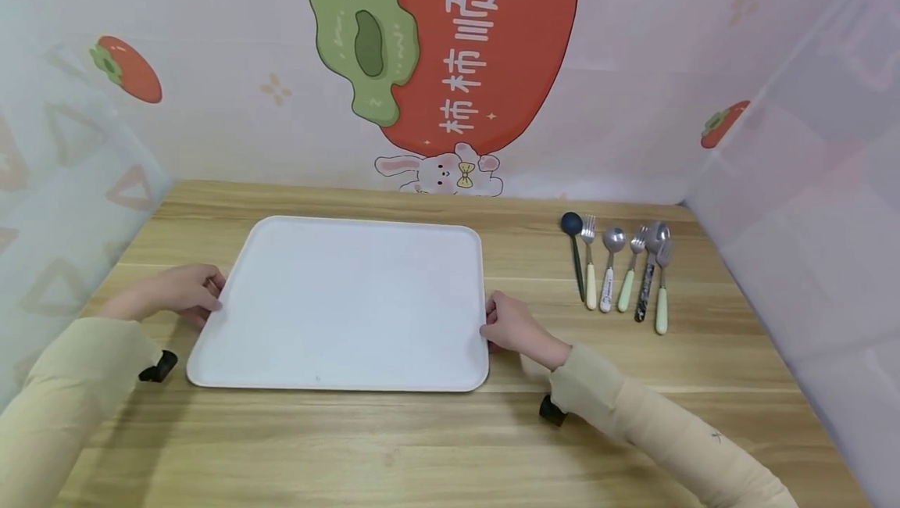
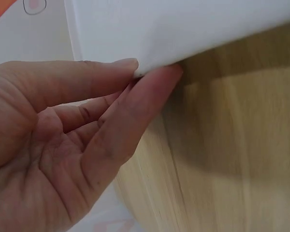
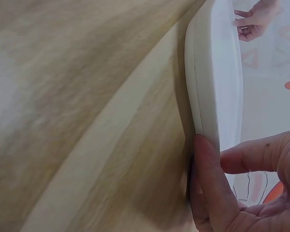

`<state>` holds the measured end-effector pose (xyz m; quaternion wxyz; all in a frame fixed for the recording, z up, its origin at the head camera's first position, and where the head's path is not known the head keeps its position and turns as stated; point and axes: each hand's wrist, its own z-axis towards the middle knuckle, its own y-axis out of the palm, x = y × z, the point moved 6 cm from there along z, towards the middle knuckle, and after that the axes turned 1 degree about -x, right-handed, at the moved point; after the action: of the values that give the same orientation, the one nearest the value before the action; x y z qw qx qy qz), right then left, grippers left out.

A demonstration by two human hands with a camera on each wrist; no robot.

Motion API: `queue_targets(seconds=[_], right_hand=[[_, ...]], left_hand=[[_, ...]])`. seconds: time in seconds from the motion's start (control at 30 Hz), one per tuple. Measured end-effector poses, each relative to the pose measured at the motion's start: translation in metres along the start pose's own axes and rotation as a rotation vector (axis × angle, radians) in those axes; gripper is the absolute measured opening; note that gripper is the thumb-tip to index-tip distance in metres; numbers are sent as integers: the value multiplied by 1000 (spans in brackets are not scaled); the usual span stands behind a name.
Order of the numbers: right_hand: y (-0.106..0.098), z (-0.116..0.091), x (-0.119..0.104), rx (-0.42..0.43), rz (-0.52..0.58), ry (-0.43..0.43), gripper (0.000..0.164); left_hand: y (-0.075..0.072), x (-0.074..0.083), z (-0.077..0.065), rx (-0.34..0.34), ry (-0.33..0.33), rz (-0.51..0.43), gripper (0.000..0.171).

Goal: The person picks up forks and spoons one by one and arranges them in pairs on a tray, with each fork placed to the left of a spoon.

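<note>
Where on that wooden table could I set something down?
Bare wood on the table stretches in front of the white tray, between the two sleeves. Another patch lies between the tray's far right corner and the cutlery. It's crowded at the tray's ends, pinched by the left hand and right hand, and where the cutlery lies side by side.

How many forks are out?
3, right of the tray: a cream-handled fork beside the black spoon, a green-handled fork mid-row, and a second green-handled fork at the row's right end.
</note>
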<state>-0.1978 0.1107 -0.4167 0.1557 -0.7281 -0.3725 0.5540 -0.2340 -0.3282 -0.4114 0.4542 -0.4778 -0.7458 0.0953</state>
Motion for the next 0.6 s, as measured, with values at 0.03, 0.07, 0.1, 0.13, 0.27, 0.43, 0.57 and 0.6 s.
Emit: queue_targets(seconds=[0.03,0.07,0.1,0.13,0.27,0.43,0.57,0.6], right_hand=[[-1,-1,2,1,2,3,15],[-2,-3,4,0,4,0,15],[-4,-4,5,2,4,2,15],[-5,-5,7,2,4,3,15],[-10,-9,11,9,-6,-2,15],[-15,-13,19,8,10,0,16],[-19,-16,27,9,15,4,16],[-20,-17,28,10,6,1,16]], left_hand=[[2,2,0,-3,4,-2,36],[4,4,0,-7,10,-9,38],[6,6,0,-7,18,-6,40],[8,7,0,-6,22,-6,43],[14,14,0,-7,41,-7,51],[21,23,2,-27,39,-11,50],[28,28,4,-57,32,-47,48],[29,29,4,-63,29,-59,47]])
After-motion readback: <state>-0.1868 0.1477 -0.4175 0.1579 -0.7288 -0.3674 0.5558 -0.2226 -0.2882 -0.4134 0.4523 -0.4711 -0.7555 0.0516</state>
